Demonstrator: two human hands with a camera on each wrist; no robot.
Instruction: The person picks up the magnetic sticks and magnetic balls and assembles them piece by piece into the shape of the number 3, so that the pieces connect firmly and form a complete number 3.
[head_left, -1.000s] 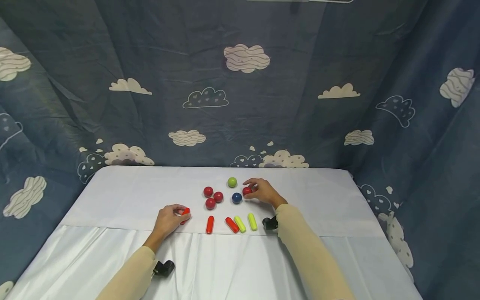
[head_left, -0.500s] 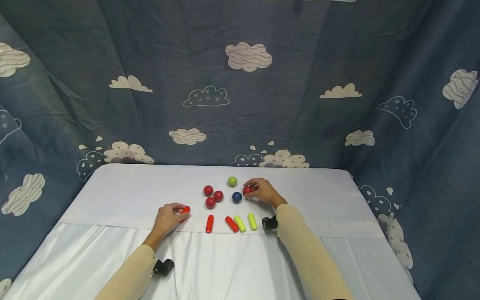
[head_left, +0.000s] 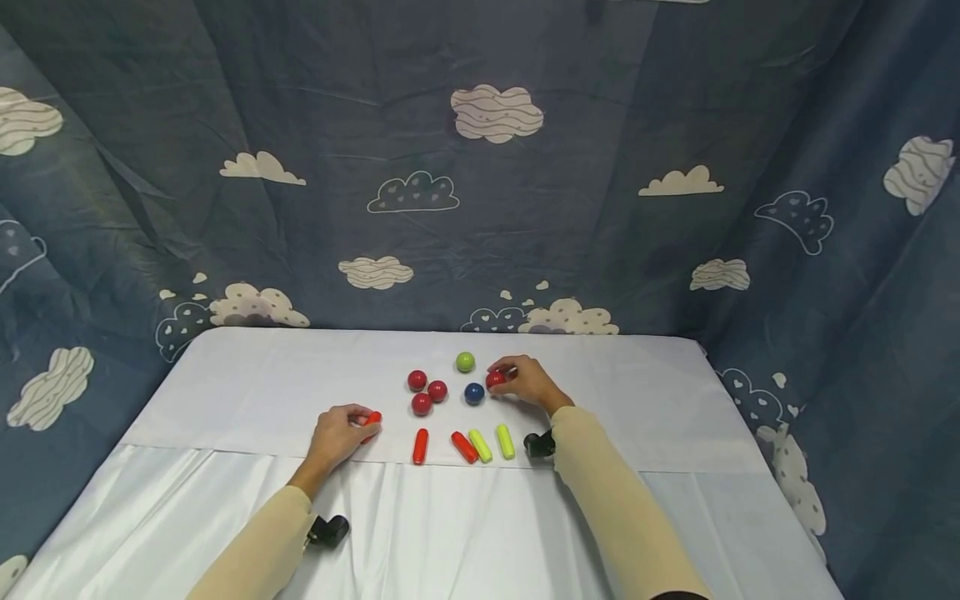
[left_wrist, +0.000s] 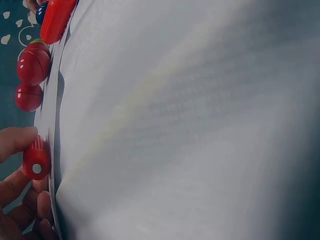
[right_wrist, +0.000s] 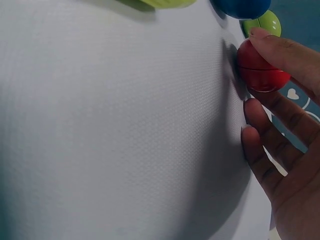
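Observation:
My left hand (head_left: 336, 433) pinches a short red stick (left_wrist: 37, 159) between thumb and fingers; it has a grooved side and a pale round spot on its end. At the right, my right hand (head_left: 531, 385) holds a glossy red ball (right_wrist: 261, 67) with a seam round its middle, thumb on one side and fingers on the other. Just left of that ball lies a blue ball (head_left: 474, 394), with a green ball (head_left: 465, 362) behind it. Three more red balls (head_left: 422, 404) sit close together, between the two hands.
Along the front lie a red stick (head_left: 420, 447), another red stick (head_left: 464, 447), and two yellow-green sticks (head_left: 506, 442) on the white tablecloth (head_left: 262, 392). A dark cloud-print curtain (head_left: 420, 242) hangs behind the table and along both sides. Small black devices (head_left: 328, 532) project from the wrists.
Both hands keep their places with the red stick and red ball. The head view shifts very slightly; otherwise the balls and sticks lie as before.

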